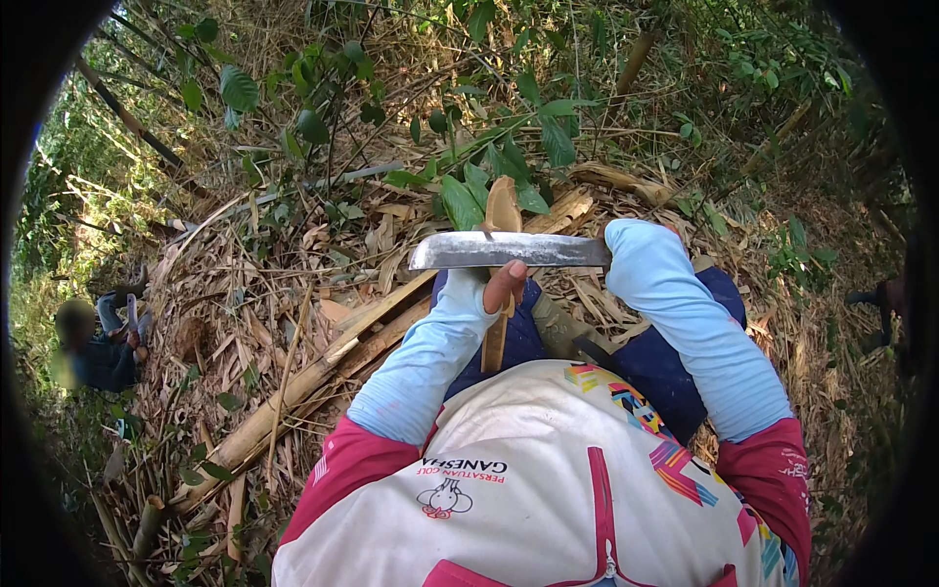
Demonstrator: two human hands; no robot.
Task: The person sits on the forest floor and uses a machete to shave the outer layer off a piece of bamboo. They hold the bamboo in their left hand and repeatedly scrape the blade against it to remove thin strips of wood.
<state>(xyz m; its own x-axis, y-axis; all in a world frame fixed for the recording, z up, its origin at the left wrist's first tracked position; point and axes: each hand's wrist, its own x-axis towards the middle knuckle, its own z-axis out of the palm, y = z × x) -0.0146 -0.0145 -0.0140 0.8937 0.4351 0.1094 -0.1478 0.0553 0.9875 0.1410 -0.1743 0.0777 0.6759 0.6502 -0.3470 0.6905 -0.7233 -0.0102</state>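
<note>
A machete with a broad, worn grey blade lies level in front of my body, its tip toward the left. My right hand, mostly hidden by the light blue sleeve, is closed at the blade's right end, where the handle is out of sight. My left hand is closed around a flat strip of split bamboo, thumb showing just under the blade. The strip stands roughly upright, its top rising past the blade and its lower part reaching toward my lap. The blade crosses the strip; whether it cuts in, I cannot tell.
Long split bamboo pieces lie at the left. Another piece of wood rests beyond my knees. Dry leaves cover the ground, with leafy plants close ahead. Another person sits at the far left.
</note>
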